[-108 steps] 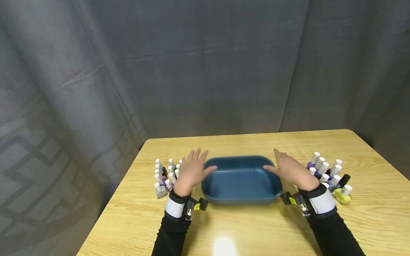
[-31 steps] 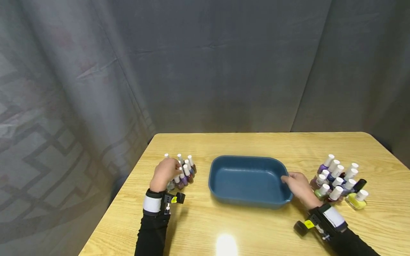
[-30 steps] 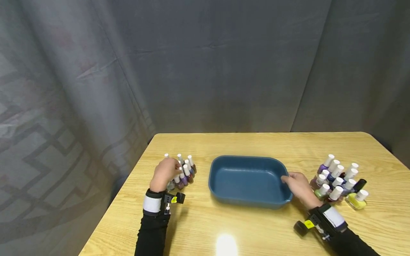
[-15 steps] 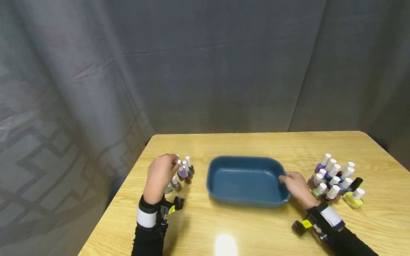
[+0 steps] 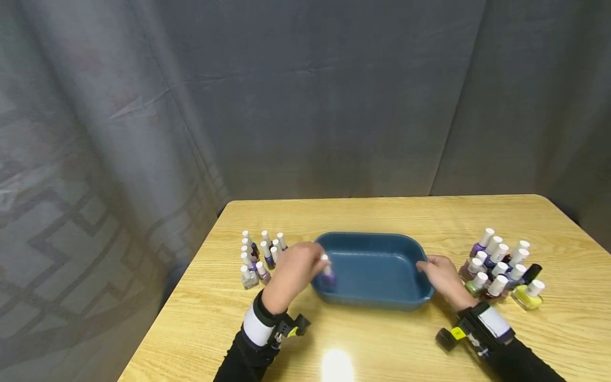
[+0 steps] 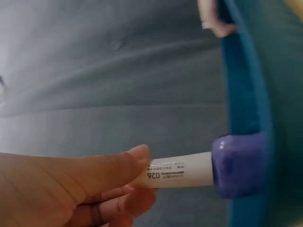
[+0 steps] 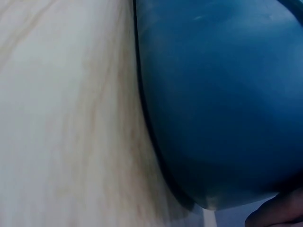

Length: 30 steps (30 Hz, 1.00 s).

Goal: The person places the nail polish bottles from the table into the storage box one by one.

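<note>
- One purple bottle, cap pinched in the left hand, at the left end of the blue tray
- right hand gripping its right rim
- left bottles kinda blocked by left hand, right bottles near the other

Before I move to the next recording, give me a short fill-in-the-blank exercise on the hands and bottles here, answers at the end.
1. The left hand pinches the held bottle by its white ____.
2. The body of that bottle is ____.
3. In the head view, the right hand grips the blue tray at its ____ end.
4. Near the yellow bottle, one bottle's top is not white but ____.

Missing words: cap; purple; right; black.
</note>
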Tool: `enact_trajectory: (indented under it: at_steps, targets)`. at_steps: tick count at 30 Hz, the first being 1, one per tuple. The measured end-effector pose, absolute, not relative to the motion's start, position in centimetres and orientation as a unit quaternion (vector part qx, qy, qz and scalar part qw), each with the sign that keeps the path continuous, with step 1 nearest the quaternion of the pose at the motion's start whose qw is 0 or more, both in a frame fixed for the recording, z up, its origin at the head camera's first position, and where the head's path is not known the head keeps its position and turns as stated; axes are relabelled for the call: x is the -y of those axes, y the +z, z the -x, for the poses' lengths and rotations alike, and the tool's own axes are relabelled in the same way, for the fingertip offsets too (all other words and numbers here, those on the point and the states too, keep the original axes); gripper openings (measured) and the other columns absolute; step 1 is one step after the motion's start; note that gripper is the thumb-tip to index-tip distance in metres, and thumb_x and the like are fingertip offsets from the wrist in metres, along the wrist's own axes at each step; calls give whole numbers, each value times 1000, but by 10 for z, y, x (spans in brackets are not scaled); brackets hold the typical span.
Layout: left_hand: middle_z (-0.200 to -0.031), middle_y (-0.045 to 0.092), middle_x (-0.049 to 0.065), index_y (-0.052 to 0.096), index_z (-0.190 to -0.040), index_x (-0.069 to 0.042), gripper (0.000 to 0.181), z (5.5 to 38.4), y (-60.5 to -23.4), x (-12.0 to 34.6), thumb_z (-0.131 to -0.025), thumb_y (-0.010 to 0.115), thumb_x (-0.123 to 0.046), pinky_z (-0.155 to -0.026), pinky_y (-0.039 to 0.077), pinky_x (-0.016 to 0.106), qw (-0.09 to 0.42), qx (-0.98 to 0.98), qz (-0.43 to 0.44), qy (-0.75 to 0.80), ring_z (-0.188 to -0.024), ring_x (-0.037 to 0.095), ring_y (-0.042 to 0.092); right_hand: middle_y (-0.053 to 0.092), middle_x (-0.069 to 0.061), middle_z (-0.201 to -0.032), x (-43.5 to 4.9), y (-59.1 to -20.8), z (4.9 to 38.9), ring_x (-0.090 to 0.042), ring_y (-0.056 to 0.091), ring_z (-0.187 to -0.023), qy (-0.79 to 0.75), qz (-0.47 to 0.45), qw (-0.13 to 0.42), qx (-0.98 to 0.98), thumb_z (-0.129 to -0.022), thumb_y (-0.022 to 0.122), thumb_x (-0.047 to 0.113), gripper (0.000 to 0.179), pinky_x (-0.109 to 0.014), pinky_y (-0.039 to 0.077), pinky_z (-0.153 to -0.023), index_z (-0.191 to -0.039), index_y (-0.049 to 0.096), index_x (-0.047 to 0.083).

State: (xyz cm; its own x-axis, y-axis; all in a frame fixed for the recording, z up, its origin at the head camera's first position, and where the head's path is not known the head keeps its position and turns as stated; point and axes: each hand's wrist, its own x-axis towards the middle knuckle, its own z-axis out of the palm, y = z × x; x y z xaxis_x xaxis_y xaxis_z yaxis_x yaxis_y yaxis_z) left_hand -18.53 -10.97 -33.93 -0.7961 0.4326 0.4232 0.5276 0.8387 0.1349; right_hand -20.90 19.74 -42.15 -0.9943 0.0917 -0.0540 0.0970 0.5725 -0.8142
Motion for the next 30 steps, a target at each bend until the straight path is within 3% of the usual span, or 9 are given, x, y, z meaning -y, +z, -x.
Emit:
enact_trajectory:
  at_steps: [9,30]
  targets:
    - [-54,54,-12,61,-60,-21,26,189,-356,97,-81,67,-37,-38,30,17,102,963,241,-64,-46,2,43,48,-1,-66,-196,-422,210,-14,43,-68,-465,-53,12,-883,-87,48,13,24,-25,36,-59,-65,53,4]
    - [-60,57,-9,64,-70,-17,19,188,-354,96,-80,68,-32,-40,34,16,52,966,241,-73,-48,2,43,52,-2,-68,-197,-420,209,-13,46,-68,-467,-53,21,-883,-88,47,14,23,-25,39,-58,-70,56,1]
